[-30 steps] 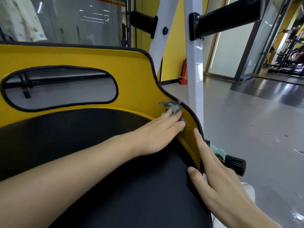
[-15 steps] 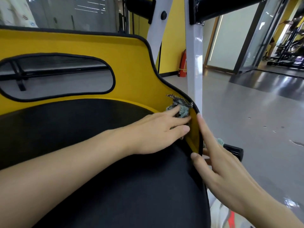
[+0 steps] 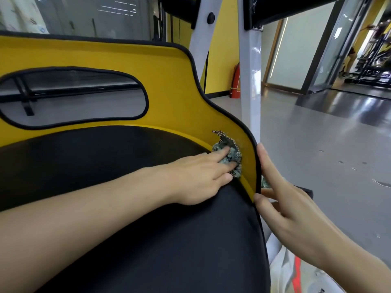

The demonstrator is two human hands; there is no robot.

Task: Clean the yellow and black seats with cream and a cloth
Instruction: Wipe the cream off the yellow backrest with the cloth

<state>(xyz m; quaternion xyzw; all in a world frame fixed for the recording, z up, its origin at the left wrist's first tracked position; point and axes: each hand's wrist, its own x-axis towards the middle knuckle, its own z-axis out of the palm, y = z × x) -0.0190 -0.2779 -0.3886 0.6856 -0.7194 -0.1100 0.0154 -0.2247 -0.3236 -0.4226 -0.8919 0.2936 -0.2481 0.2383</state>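
Presses crumpled patterned cloth (image 3: 229,155) onto lower right corner of yellow seat back (image 3: 169,85), just above black cushion (image 3: 105,166), with left hand (image 3: 201,178) laid flat over it, fingers (image 3: 220,154) straight. Rests right hand (image 3: 283,204) on black-trimmed rim (image 3: 255,166) just beside, apart from the left, index straight along outer edge, thumb touching rim lower down; other fingers hidden behind panel. Beyond rim: white frame post (image 3: 250,92), red extinguisher (image 3: 236,83), glossy grey floor (image 3: 317,144).

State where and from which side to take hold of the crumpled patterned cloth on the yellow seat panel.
Pinch the crumpled patterned cloth by its free upper tail, from above: it sticks up clear; the left hand pins the rest.
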